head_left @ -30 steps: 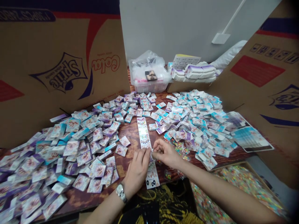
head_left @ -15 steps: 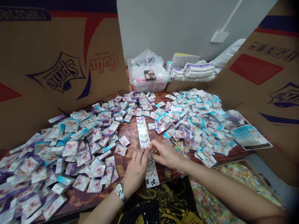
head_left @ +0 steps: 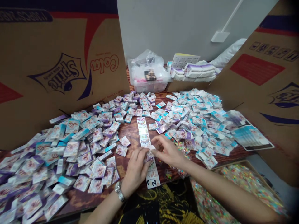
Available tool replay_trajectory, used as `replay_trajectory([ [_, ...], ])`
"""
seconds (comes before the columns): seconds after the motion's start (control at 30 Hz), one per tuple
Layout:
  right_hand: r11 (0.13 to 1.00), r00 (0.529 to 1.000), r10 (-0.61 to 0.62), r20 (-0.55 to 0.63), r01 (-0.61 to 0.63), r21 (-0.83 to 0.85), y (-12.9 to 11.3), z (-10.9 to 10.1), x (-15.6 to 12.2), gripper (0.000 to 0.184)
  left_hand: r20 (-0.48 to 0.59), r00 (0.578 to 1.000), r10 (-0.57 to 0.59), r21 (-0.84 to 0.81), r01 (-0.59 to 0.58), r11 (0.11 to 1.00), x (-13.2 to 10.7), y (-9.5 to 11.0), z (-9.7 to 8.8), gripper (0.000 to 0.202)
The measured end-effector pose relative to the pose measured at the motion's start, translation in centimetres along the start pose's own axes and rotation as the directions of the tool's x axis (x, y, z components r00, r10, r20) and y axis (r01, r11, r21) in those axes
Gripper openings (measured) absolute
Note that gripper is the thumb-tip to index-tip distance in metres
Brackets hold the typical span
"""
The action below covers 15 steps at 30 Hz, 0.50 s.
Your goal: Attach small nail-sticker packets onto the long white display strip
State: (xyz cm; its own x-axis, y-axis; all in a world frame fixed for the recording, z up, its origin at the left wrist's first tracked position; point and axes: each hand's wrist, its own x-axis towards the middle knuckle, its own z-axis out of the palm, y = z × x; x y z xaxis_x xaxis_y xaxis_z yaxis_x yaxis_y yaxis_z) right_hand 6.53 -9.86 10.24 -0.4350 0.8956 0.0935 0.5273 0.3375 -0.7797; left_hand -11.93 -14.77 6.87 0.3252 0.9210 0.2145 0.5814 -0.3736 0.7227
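Observation:
My left hand [head_left: 137, 165], with a silver watch on its wrist, is closed around a small printed carton [head_left: 148, 157], mostly hidden by the fingers. The fingers of my right hand [head_left: 168, 151] are bent at the carton's pale upper end, thumb against it; whether they pinch a flap I cannot make out. Beneath both hands a long printed paper strip [head_left: 144, 132] lies on the wooden table, its middle covered. Small clear packets of coloured bits [head_left: 181, 147] lie just beyond my right hand. Two loose cartons [head_left: 123, 146] rest to the left of the strip.
Heaps of small cartons spread over the left [head_left: 70, 149] and right [head_left: 198, 112]. Large cardboard boxes [head_left: 100, 40] wall both sides. At the back are a clear plastic tub [head_left: 149, 87] and stacked flat cartons [head_left: 199, 70]. Lower right, a box holds many colourful packets [head_left: 238, 189].
My right hand has shifted slightly up and right, its fingers spreading a little. More of the carton's pale end now shows between the hands. My left hand stays nearly in place.

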Motion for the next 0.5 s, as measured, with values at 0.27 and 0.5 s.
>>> replay_trajectory([
  [0.27,0.970,0.955,-0.236,-0.177,0.221,-0.105,-0.7,2.2,-2.7,0.020,-0.091,0.996,-0.020,-0.070,0.013,0.997,0.2,0.5,-0.1,0.037],
  [0.5,0.807,0.930,0.308,-0.202,-0.143,0.573,-1.0,4.5,-1.7,0.037,-0.142,0.985,0.097,0.103,-0.083,0.991,-0.3,0.1,0.2,0.040],
])
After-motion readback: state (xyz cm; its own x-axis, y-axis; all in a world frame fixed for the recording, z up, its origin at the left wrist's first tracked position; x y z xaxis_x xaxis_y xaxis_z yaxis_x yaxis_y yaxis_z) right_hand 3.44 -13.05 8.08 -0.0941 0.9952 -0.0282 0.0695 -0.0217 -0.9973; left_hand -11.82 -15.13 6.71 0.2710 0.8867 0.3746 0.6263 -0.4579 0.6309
